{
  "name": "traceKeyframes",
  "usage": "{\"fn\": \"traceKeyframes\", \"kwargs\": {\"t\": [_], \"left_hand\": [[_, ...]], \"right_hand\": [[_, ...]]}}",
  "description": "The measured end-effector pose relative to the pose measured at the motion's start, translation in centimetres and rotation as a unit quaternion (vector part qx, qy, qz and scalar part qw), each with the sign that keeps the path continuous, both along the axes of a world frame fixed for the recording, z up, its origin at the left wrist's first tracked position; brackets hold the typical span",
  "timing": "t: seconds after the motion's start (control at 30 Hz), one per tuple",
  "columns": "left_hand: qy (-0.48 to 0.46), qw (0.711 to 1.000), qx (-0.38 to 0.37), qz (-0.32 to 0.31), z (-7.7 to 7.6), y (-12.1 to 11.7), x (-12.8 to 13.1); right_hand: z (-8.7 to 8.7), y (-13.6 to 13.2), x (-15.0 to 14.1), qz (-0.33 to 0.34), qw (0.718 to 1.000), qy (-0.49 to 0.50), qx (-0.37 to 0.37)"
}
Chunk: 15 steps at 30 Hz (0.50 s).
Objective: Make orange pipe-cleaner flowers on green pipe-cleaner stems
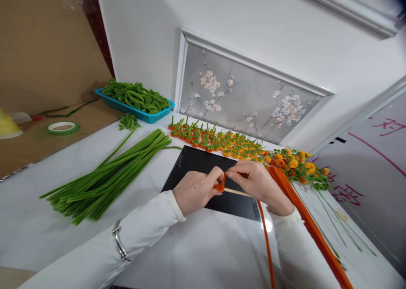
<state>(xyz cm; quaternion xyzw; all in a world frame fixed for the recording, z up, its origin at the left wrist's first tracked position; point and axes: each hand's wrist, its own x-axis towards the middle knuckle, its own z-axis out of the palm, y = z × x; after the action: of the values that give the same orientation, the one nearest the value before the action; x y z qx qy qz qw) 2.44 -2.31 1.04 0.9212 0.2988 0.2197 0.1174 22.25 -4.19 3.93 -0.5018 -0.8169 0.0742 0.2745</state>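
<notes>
Both hands close together over the black board, middle of the table. Left hand: thumb and fingers pinched on a bent orange strip, by the end of a thin wooden stick. Right hand: fingertips pinched on the same strip, just beside left fingertips; stick runs right, passing under this hand; can't tell if it grips the stick too. Loose orange strand hangs down on the near side of the right hand; link to the strip hidden. Orange bundle right of the right forearm, running far to near. Left side: green bundle on the table, blue basket of green curled pieces farther back, tape roll far left. Far side: rows of orange flowers, then yellow flowers, mixed bouquet at right. Silver bracelet over left sleeve.
</notes>
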Motion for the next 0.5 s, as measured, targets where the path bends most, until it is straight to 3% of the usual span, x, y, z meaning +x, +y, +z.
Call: {"fn": "traceKeyframes", "kwargs": {"t": [0.17, 0.3, 0.5], "left_hand": [[-0.025, 0.999, -0.014, -0.031, 0.1, -0.1, -0.1], [-0.031, 0.999, 0.002, -0.024, 0.1, -0.1, -0.2], [-0.102, 0.994, -0.039, 0.030, 0.0, 0.8, -0.4]], "right_hand": [[-0.5, 0.7, 1.1, 0.013, 0.988, 0.019, -0.151], [-1.2, 0.9, 1.2, 0.069, 0.968, 0.027, -0.241], [-1.4, -0.4, 0.3, 0.104, 0.964, 0.014, -0.244]]}}
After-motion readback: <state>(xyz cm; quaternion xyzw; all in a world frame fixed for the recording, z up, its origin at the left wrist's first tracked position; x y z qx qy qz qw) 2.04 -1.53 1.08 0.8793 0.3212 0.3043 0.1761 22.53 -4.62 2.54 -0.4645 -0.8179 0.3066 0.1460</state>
